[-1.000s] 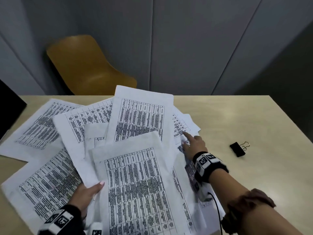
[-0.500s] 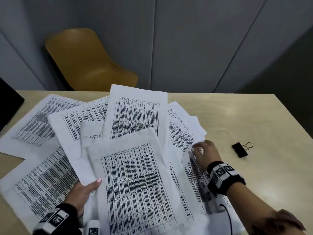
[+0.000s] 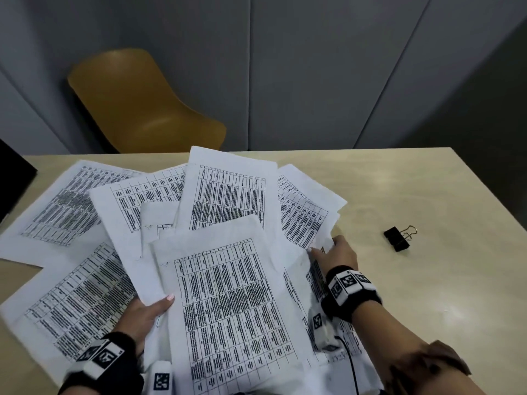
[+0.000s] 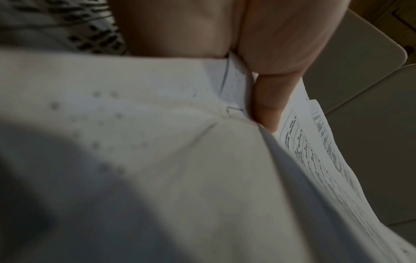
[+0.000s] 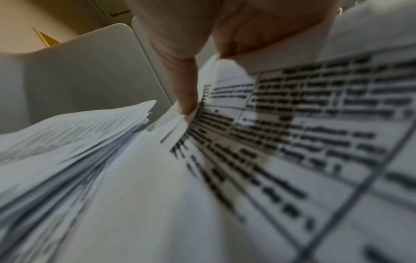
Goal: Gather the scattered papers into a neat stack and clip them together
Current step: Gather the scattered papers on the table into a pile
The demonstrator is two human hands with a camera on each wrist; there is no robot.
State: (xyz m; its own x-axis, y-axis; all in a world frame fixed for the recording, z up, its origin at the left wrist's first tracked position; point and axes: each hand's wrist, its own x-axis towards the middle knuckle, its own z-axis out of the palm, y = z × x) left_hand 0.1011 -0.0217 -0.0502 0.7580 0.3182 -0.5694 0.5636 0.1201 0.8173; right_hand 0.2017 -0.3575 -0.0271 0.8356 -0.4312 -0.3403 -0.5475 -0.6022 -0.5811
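Several white printed sheets (image 3: 228,303) lie fanned and overlapping across the left and middle of the beige table (image 3: 445,295). My left hand (image 3: 159,305) grips the near sheets from the left, thumb on top and fingers hidden beneath; the left wrist view shows the thumb (image 4: 268,106) pressed on the papers (image 4: 157,160). At the pile's right edge my right hand (image 3: 328,248) pinches some sheets, and the right wrist view shows a finger (image 5: 184,89) on a paper corner (image 5: 178,124). A black binder clip (image 3: 397,238) lies alone on the table, right of that hand.
A mustard-yellow chair (image 3: 137,104) stands behind the table's far edge, against grey wall panels. A dark flat object (image 3: 11,181) juts in at the far left. Bare tabletop stretches right of the papers, around the clip.
My right hand has slid from lying flat on the sheets to their right edge and taken hold there; the right-hand sheets have shifted outward. The left hand keeps its grip.
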